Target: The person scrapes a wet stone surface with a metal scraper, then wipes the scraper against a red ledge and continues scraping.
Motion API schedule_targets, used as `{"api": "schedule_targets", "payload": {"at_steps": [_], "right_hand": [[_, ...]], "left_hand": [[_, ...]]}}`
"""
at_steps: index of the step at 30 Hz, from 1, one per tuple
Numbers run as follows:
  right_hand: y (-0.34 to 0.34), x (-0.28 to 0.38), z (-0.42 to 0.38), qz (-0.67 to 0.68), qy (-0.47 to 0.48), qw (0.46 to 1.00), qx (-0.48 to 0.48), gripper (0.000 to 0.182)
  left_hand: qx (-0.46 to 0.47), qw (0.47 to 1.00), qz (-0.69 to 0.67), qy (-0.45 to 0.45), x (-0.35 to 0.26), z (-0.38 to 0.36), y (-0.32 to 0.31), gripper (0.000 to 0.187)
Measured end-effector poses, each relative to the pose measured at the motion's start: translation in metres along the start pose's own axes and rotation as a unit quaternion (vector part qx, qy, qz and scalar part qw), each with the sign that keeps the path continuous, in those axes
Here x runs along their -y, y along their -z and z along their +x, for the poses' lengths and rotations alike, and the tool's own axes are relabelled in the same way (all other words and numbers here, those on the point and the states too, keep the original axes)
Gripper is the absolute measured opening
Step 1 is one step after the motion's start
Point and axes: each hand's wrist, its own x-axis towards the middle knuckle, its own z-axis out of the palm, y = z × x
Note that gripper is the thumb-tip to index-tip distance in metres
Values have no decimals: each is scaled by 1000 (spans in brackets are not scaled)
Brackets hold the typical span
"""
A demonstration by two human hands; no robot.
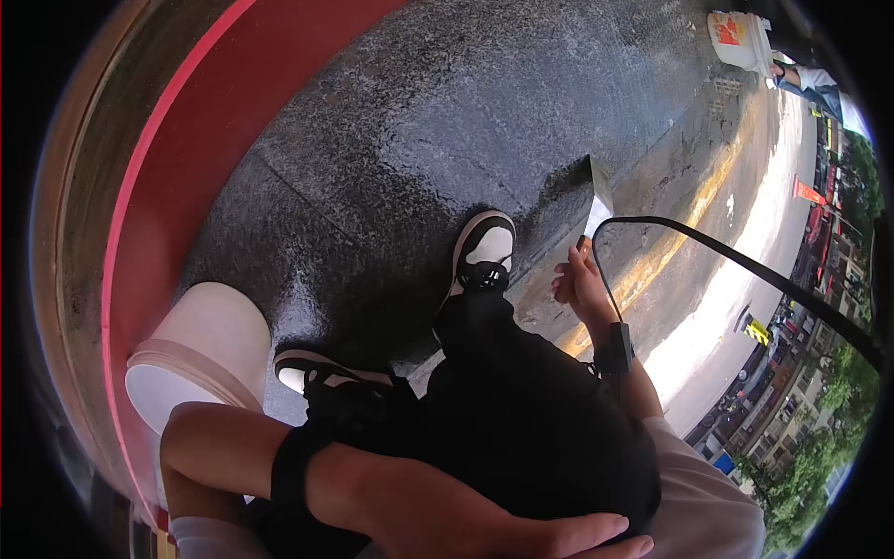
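My right hand [585, 282] grips the wooden handle of a scraper [599, 197] with a wide, flat metal blade. The blade points away from me, close over the wet stone paving [372, 177]. A dark strap with a small box sits on that wrist, and a black cable runs off to the right. My left hand [466, 512] lies across my dark trousers at the bottom, fingers stretched out and holding nothing, partly cut off by the frame edge. Both my black-and-white shoes [490, 244] stand on the wet ground.
A white bucket [219, 331] stands at my left beside a red wall base [186, 140]. Another white bucket [740, 42] with a red-and-yellow label is at the far upper right, near a person [819, 88]. A worn yellow line [689, 228] borders the bright road at right.
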Motion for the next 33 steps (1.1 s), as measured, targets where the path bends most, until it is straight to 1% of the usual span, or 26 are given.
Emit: {"api": "schedule_targets", "payload": {"at_steps": [1, 2, 3, 4, 5, 7, 8, 9, 11, 12, 14, 16, 17, 18, 19, 20, 22, 23, 25, 26, 27, 28, 29, 31, 33], "right_hand": [[12, -9, -6, 9, -3, 1000, -3, 32], [28, -18, -13, 26, -31, 999, 36, 29], [36, -22, -20, 43, -59, 995, 72, 26], [40, -24, -29, 40, -90, 993, 58, 28], [44, -29, -31, 48, -90, 993, 51, 28], [46, -29, -31, 35, -74, 995, 48, 39], [43, -26, -26, 9, -95, 995, 15, 52], [32, -21, -28, 11, -98, 995, 13, 52], [14, -16, -25, -5, -116, 993, -24, 57], [15, -19, -16, -10, -96, 995, -33, 57], [17, -20, -3, 9, -101, 994, -43, 57], [9, -15, -2, 29, -105, 993, -50, 57], [5, -13, -6, 38, -107, 990, -79, 55], [1, -12, -9, 46, -109, 987, -107, 54], [3, -14, -8, 45, -109, 987, -105, 54], [7, -19, -6, 48, -103, 989, -94, 53], [7, -19, -4, 51, -100, 990, -89, 52], [4, -14, 8, 74, -85, 987, -110, 52], [1, -10, 14, 103, -71, 983, -136, 51], [0, -10, 15, 117, -69, 981, -135, 51], [-2, -10, 15, 130, -67, 981, -131, 51], [-5, -14, 12, 123, -85, 977, -154, 54], [-6, -16, 10, 123, -86, 977, -151, 54], [-3, -17, 7, 121, -103, 981, -109, 57], [-1, -8, 27, 130, -95, 982, -99, 59]], "left_hand": [[-38, 999, 39, -6, 0, 0, -7, 30], [-33, 999, 31, -5, -2, 1, -14, 30], [-84, 995, 43, 10, -2, 4, -22, 29], [-135, 989, 55, 27, -4, 6, -27, 28], [-131, 990, 46, 26, -6, 6, -29, 28], [-134, 990, 18, 39, -6, 9, -30, 27], [-133, 990, 14, 38, -4, 9, -32, 27], [-137, 990, 14, 38, -4, 10, -34, 26], [-141, 989, 14, 41, -2, 9, -36, 26], [-136, 989, 34, 37, -2, 10, -36, 26], [-128, 990, 59, 31, -1, 11, -32, 26], [-78, 996, 33, 27, -1, 10, -23, 26], [-76, 996, 35, 28, -1, 10, -25, 26], [-97, 993, 63, 28, 1, 12, -28, 26], [-119, 988, 91, 27, 2, 13, -30, 26], [-119, 988, 92, 28, 2, 11, -28, 26], [-51, 998, -6, 26, 2, 11, -19, 27], [-52, 998, -10, 24, 0, 12, -23, 27], [-110, 992, -18, 66, -5, 17, -33, 28], [-107, 992, -23, 65, -7, 15, -32, 28], [-79, 994, -35, 61, -7, 15, -26, 28], [-53, 996, -45, 58, -5, 16, -22, 29], [-52, 996, -43, 59, -3, 15, -26, 29], [-108, 992, 60, 16, 3, 13, -36, 30], [-106, 993, 42, 14, 3, 12, -37, 29]]}}
